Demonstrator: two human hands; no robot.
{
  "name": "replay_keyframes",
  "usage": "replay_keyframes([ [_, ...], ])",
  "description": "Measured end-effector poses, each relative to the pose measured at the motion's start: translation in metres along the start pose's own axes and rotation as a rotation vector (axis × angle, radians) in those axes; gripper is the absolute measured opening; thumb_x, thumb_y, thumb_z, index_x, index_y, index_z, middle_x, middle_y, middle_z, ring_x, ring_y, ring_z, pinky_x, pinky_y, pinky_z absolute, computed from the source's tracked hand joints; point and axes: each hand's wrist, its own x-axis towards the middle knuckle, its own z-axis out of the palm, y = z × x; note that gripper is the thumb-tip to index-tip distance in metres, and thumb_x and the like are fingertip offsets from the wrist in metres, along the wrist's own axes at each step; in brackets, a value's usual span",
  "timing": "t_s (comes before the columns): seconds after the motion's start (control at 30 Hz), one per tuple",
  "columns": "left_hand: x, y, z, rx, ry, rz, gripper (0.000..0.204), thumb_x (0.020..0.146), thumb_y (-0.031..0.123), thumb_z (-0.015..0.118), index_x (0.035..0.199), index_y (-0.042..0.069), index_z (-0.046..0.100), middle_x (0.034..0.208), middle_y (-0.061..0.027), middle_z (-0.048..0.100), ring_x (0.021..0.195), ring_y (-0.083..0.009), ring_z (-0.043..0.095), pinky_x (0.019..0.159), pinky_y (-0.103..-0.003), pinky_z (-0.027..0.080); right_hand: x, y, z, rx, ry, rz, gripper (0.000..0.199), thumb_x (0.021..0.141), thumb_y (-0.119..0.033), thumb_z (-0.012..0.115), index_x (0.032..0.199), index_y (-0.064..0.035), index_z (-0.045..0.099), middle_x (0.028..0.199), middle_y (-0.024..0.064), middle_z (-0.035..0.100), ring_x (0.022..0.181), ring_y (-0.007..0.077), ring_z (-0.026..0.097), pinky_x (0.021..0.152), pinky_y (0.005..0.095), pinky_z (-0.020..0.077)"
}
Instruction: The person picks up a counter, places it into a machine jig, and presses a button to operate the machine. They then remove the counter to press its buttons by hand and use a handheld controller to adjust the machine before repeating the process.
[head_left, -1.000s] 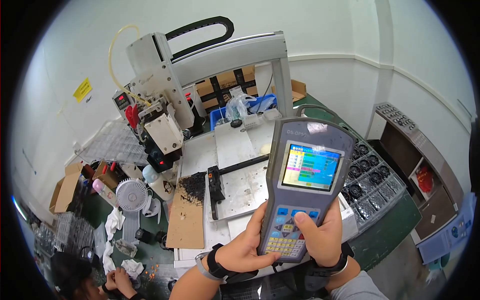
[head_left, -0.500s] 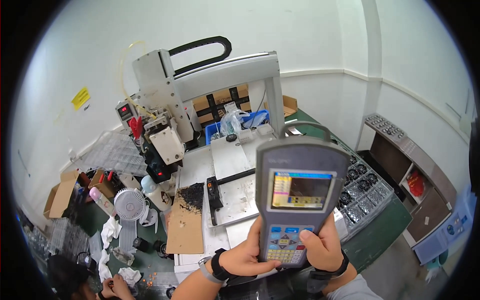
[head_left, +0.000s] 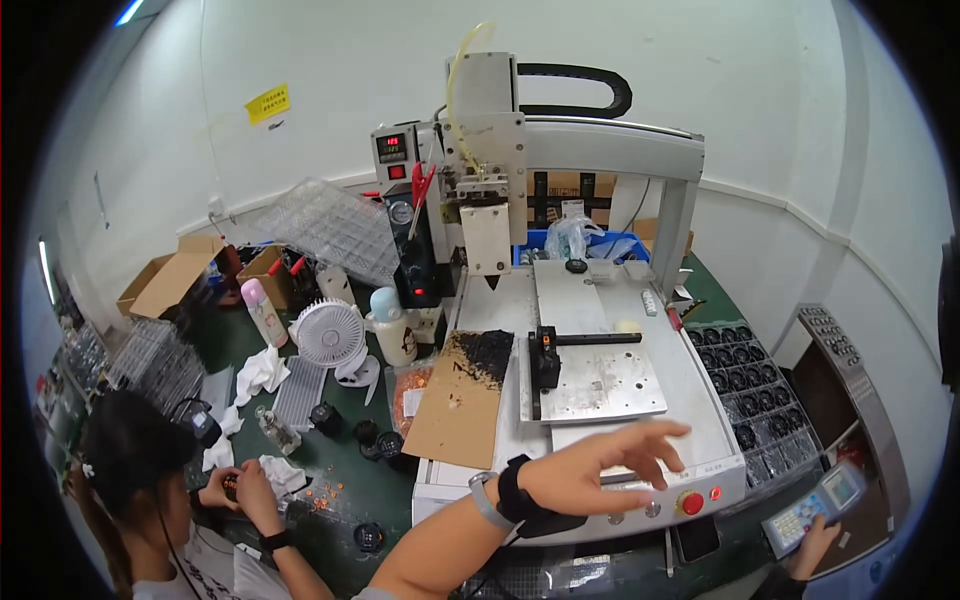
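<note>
My left hand reaches over the front of a white benchtop gantry machine, its fingers spread and nothing in them. Just beneath it are a red stop button and the front panel. At the lower right, my right hand grips a grey handheld controller by its keypad end, beyond the table's right side. On the machine bed, a metal plate carries a black fixture. The dispensing head hangs above the bed's back left part.
A co-worker sits at the left, both hands on a small dark part. Nearby stand a white fan, bottles and black-stained cardboard. Trays of round black parts lie right of the machine, beside a brown cabinet.
The controller has gone from in front of me, held in both hands, to the far lower right in my right hand alone. My left hand has let go of it. The view has turned left.
</note>
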Motion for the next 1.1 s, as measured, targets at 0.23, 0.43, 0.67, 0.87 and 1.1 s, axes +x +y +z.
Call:
replay_keyframes([
  [0.23,-0.003,-0.012,-0.036,0.024,0.457,0.196,0.048,0.081,-0.003,0.055,0.126,0.006,0.040,0.105,-0.0071,0.056,0.091,-0.0119,0.054,0.081,-0.026,0.044,-0.004,0.066,0.021,-0.261,0.076,0.063,0.055,0.082,-0.010,0.052,0.129,0.0063,0.029,0.112,0.0195,0.050,0.100,0.0263,0.051,0.089,0.0357,0.0395],
  [0.43,-0.025,0.009,-0.088,0.103,0.801,0.234,0.039,0.082,0.001,0.053,0.119,0.003,0.044,0.102,-0.0071,0.057,0.084,-0.0106,0.054,0.074,-0.025,0.045,-0.100,-0.091,0.070,-0.491,-0.100,-0.751,0.049,0.074,-0.010,0.061,0.119,0.0041,0.045,0.111,0.0202,0.052,0.108,0.0376,0.046,0.099,0.0427,0.0290],
  [0.67,-0.072,-0.013,-0.133,1.305,1.376,-0.520,0.067,0.066,0.025,0.070,0.119,-0.002,0.039,0.104,-0.0255,0.054,0.098,-0.0399,0.053,0.084,-0.043,0.044,-0.244,-0.148,0.144,-0.403,-1.323,-1.369,0.061,0.069,-0.017,0.064,0.123,0.0008,0.042,0.125,0.0178,0.042,0.118,0.0341,0.039,0.102,0.0461,0.0276],
  [0.87,-0.057,-0.013,-0.126,1.359,1.167,-0.835,0.070,0.058,0.032,0.076,0.114,0.003,0.044,0.104,-0.0193,0.054,0.099,-0.0365,0.054,0.082,-0.047,0.046,-0.256,-0.094,0.153,-0.360,-0.941,-1.299,0.053,0.070,-0.008,0.058,0.121,0.0005,0.042,0.126,0.0211,0.041,0.121,0.0365,0.037,0.102,0.0482,0.0261],
  [1.1,-0.055,-0.014,-0.133,1.166,0.994,-1.144,0.097,0.052,0.049,0.078,0.129,0.007,0.036,0.130,-0.0180,0.037,0.122,-0.0369,0.035,0.093,-0.055,0.035,-0.262,-0.083,0.159,-0.344,-0.854,-1.184,0.060,0.068,-0.011,0.062,0.122,-0.0008,0.041,0.129,0.0223,0.039,0.122,0.0404,0.034,0.102,0.0509,0.0239],
])
